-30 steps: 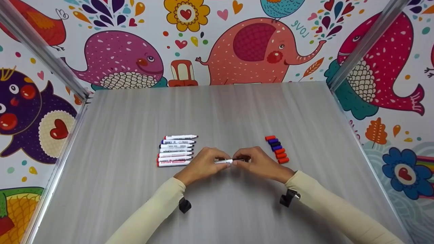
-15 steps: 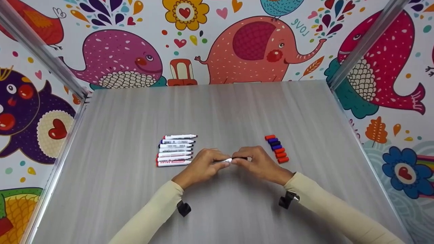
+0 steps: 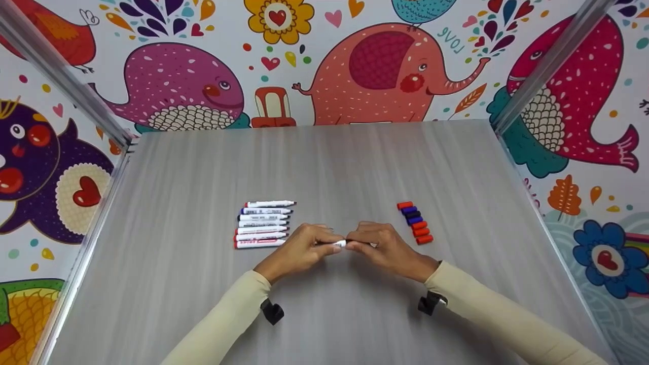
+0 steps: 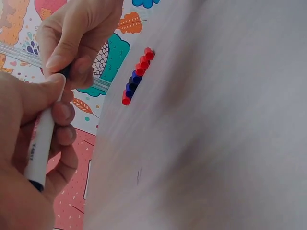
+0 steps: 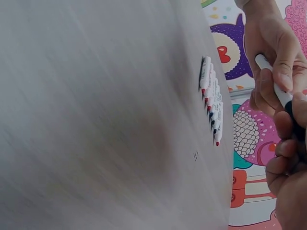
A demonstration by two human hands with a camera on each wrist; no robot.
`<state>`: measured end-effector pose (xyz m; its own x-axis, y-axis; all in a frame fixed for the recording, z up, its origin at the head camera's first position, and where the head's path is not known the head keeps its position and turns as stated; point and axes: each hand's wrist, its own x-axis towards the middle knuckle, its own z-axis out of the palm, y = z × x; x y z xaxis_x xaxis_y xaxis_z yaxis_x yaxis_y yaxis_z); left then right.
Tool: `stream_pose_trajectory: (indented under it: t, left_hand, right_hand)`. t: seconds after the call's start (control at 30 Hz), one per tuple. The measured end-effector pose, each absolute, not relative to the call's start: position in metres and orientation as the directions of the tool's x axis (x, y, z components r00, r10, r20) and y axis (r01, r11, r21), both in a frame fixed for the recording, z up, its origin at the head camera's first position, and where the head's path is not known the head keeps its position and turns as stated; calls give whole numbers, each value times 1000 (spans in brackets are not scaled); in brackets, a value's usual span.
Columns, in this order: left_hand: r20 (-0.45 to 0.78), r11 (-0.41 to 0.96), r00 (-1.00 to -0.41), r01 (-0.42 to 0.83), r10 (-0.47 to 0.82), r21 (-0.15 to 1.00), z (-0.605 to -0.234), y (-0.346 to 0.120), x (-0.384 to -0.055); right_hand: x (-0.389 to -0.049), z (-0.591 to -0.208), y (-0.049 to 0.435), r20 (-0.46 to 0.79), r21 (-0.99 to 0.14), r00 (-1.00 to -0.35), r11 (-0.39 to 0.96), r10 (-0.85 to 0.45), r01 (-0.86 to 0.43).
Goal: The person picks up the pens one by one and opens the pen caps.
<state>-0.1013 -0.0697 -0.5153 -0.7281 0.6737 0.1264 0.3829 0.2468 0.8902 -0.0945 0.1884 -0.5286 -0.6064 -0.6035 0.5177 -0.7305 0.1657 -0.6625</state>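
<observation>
Above the table, my left hand grips the white barrel of a marker. My right hand pinches the dark cap at the marker's other end. Barrel and cap meet between the two hands; fingers hide most of the cap, so whether it has loosened I cannot tell. Left of the hands lies a row of uncapped white markers, tips pointing right; the right wrist view shows red and dark tips. To the right is a slanting row of loose marker caps in red, blue and black.
A grey wood-grain table carries everything. Behind it stands a wall printed with cartoon animals, and metal posts rise at the back corners. Each wrist wears a small black device.
Both hands stay over nearly the same spot and keep hold of the marker. Their fingers have shifted along it, and less of barrel and cap shows now. The rows lie unchanged.
</observation>
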Motion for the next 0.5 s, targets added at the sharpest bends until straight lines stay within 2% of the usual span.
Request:
stream_pose_trajectory:
  t: [0.5]
  left_hand:
    - [99, 193, -714, 316, 693, 929, -513, -69, -103]
  right_hand:
    - [-95, -532, 191, 636, -448, -435, 155, -637, -881]
